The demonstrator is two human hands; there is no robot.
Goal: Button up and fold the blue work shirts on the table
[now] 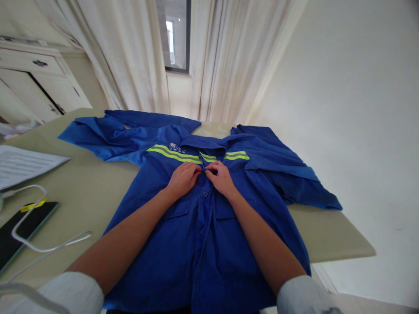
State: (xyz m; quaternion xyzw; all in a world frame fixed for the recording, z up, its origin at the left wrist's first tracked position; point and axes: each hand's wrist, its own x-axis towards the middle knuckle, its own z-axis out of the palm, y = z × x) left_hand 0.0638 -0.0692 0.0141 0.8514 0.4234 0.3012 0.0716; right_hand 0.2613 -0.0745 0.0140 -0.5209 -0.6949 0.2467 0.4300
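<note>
A blue work shirt (183,244) with yellow-green reflective stripes lies front-up on a beige table (98,187), sleeves spread to both sides. My left hand (182,178) and my right hand (222,176) meet at the shirt's button placket just below the collar. Both hands have their fingers curled and pinched on the placket's edges near an upper button. The fingertips are partly hidden by the cloth.
A dark phone (22,229) with a white cable (49,246) lies at the table's left. A printed sheet of paper (22,163) sits further back on the left. White curtains and a window stand behind the table. The table's right edge drops off beside a white wall.
</note>
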